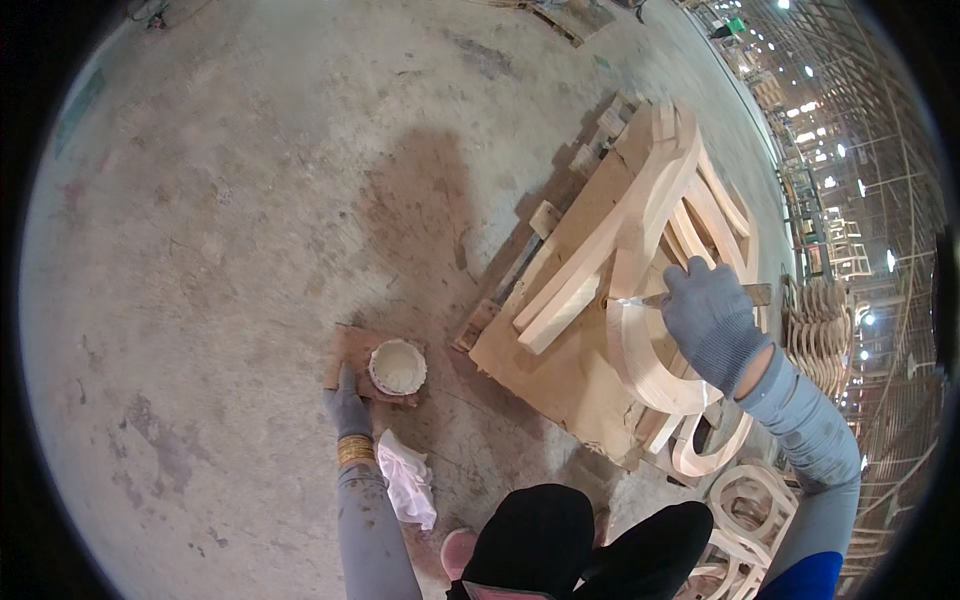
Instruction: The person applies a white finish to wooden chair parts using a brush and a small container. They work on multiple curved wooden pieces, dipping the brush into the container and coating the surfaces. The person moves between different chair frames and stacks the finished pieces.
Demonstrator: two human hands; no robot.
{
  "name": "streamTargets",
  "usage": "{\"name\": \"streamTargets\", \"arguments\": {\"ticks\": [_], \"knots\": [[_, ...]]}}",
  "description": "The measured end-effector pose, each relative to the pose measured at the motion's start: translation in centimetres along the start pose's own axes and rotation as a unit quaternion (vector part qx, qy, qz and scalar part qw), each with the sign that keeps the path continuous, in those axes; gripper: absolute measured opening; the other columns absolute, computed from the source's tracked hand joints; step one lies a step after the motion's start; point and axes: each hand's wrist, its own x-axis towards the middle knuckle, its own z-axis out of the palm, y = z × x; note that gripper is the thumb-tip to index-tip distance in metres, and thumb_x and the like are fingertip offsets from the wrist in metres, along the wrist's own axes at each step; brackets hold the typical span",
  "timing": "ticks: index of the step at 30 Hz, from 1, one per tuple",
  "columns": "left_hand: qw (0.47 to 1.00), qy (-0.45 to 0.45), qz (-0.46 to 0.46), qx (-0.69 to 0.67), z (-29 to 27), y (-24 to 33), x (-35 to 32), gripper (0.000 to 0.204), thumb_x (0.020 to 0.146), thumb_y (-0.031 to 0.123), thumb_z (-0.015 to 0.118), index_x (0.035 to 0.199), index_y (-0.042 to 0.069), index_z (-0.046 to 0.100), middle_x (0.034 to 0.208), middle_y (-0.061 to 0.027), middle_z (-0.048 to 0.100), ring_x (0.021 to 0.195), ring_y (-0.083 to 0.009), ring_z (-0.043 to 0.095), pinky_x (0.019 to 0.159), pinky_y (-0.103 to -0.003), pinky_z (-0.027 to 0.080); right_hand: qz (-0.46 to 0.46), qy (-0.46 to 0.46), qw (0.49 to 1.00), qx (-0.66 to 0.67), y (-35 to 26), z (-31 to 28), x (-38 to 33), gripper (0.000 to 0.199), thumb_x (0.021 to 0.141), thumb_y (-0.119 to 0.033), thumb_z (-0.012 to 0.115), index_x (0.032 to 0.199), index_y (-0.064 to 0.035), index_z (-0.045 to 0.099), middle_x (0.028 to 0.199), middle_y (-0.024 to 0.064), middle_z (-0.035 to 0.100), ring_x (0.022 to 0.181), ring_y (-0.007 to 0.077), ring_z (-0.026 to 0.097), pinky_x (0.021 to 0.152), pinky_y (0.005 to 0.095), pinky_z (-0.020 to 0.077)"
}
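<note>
The right hand [708,322], in a grey glove, has its fingers clenched around a putty knife [690,297] with a wooden handle; the handle sticks out past the hand to the right, and the thin blade reaches left to touch a joint in the curved wooden chair frame [640,250]. That frame lies on its side on a flat plywood board [545,375] set on the concrete floor [230,200], with its curved rail just under the hand.

The left hand [346,402], also gloved, rests with fingers released and spread flat on a small brown board [348,350] on the floor, just beside a shallow round bowl of pale filler [398,366] that sits on the same board. A crumpled white rag [408,480] lies near the left wrist.

More curved wooden parts [745,500] are piled at the lower right near the person's black-clad knees [590,545], and stacked frames [820,330] stand further right
</note>
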Motion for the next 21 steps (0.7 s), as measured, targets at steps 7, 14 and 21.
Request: {"name": "streamTargets", "arguments": {"ticks": [7,14,21], "knots": [[1.000,0.016,-0.017,-0.018,1.1,0.6,0.3,0.035,0.090,0.016,0.059,0.122,0.001,0.055,0.110,-0.0078,0.061,0.095,-0.0174,0.061,0.078,-0.030,0.053,0.004,0.107,0.994,0.027,-0.2,2.8,1.6,0.009,0.070,-0.013,0.063,0.074,-0.0076,0.069,0.086,0.0067,0.056,0.085,0.0219,0.055,0.065,0.0349,0.0437],[1.000,0.025,-0.005,-0.008,0.6,0.5,0.3,0.034,0.090,0.014,0.059,0.121,0.002,0.055,0.113,-0.0072,0.061,0.097,-0.0166,0.061,0.078,-0.029,0.052,-0.017,0.051,0.998,-0.032,-0.6,-0.6,1.5,0.010,0.072,-0.012,0.062,0.076,-0.0056,0.069,0.088,0.0064,0.057,0.086,0.0222,0.056,0.067,0.0356,0.0443],[1.000,0.007,-0.016,-0.006,0.8,0.7,0.2,0.035,0.091,0.014,0.057,0.122,-0.002,0.053,0.116,-0.0100,0.059,0.099,-0.0180,0.060,0.082,-0.029,0.050,-0.016,-0.069,0.996,-0.061,-1.8,-1.3,2.8,0.014,0.079,-0.013,0.059,0.084,-0.0102,0.071,0.094,0.0057,0.057,0.091,0.0218,0.055,0.071,0.0354,0.0445]]}}
